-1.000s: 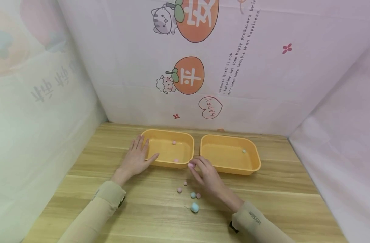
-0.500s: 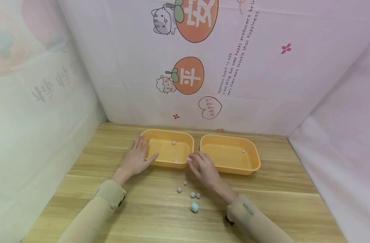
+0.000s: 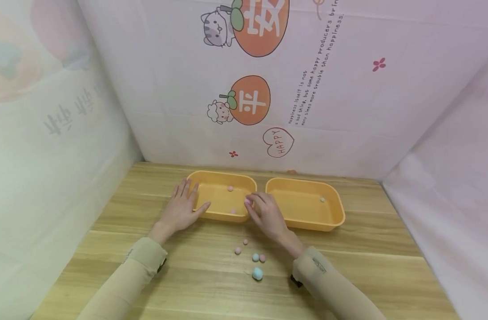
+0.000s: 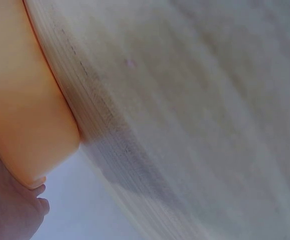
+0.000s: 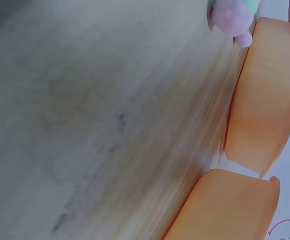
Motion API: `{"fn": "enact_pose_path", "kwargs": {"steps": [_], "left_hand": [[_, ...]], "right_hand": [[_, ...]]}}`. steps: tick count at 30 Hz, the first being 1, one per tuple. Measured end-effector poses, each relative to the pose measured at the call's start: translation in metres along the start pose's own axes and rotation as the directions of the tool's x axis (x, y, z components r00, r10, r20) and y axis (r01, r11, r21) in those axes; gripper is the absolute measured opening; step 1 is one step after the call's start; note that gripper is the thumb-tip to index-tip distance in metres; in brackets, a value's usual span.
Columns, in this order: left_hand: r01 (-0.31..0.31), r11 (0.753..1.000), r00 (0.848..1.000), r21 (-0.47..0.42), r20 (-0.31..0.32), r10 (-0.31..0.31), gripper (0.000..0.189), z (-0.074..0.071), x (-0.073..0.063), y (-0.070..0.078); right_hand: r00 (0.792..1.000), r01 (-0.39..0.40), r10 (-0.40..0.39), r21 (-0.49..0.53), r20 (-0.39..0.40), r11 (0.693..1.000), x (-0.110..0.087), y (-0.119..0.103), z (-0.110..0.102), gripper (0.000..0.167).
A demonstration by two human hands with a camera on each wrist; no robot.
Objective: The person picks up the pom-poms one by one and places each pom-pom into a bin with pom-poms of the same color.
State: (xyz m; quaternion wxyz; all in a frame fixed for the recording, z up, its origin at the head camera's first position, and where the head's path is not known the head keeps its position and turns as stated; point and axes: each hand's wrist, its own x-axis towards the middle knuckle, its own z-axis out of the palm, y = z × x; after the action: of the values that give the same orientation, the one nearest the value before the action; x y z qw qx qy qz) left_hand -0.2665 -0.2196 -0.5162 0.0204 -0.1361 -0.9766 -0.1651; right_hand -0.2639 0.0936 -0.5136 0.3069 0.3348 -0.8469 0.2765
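In the head view my right hand [image 3: 269, 218] pinches a small pink ball [image 3: 248, 202] between thumb and fingertips, over the right end of the left yellow tray [image 3: 223, 217]. My left hand [image 3: 179, 211] rests on that tray's left rim, fingers straight and spread, thumb along the front edge. Inside the left tray lie two pink balls [image 3: 230, 188], one at the back and one near the front wall. In the left wrist view, part of the left hand [image 4: 9, 210] shows against the tray's orange-looking wall [image 4: 34, 110].
Beside it stands a second yellow tray [image 3: 312, 225] with one pale green ball [image 3: 322, 200] inside. On the wooden table [image 3: 203, 275], in front of the trays, lie several pink balls [image 3: 237, 250], a small blue ball [image 3: 256, 257] and a larger blue ball [image 3: 257, 274]. Printed cloth [image 3: 167, 111] hangs behind.
My right hand, with the pink ball, has moved away from me and slightly left, from the left tray's front right corner to above its right end. My left hand stays put.
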Motion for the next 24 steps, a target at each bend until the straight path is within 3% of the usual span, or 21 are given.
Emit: {"fn": "enact_pose_path", "kwargs": {"steps": [9,17,21,24], "left_hand": [[-0.002,1.0,1.0,0.007,-0.006,0.002,0.095,0.001,0.001,-0.001],[-0.002,1.0,1.0,-0.007,-0.007,0.002,0.092,0.002,0.002,-0.001],[-0.006,1.0,1.0,-0.006,-0.015,0.006,0.091,0.002,0.002,-0.002],[-0.008,1.0,1.0,0.001,-0.015,0.008,0.091,0.002,0.002,-0.001]], "right_hand": [[0.999,0.028,-0.03,-0.045,-0.043,0.999,0.011,0.005,0.01,0.016],[0.997,-0.019,0.018,-0.012,-0.077,1.0,0.018,0.008,0.019,0.015],[0.992,0.001,0.003,0.031,-0.129,1.0,0.02,0.017,0.027,0.013],[0.984,0.023,-0.013,0.054,-0.177,0.998,0.018,0.037,0.047,0.014]]}}
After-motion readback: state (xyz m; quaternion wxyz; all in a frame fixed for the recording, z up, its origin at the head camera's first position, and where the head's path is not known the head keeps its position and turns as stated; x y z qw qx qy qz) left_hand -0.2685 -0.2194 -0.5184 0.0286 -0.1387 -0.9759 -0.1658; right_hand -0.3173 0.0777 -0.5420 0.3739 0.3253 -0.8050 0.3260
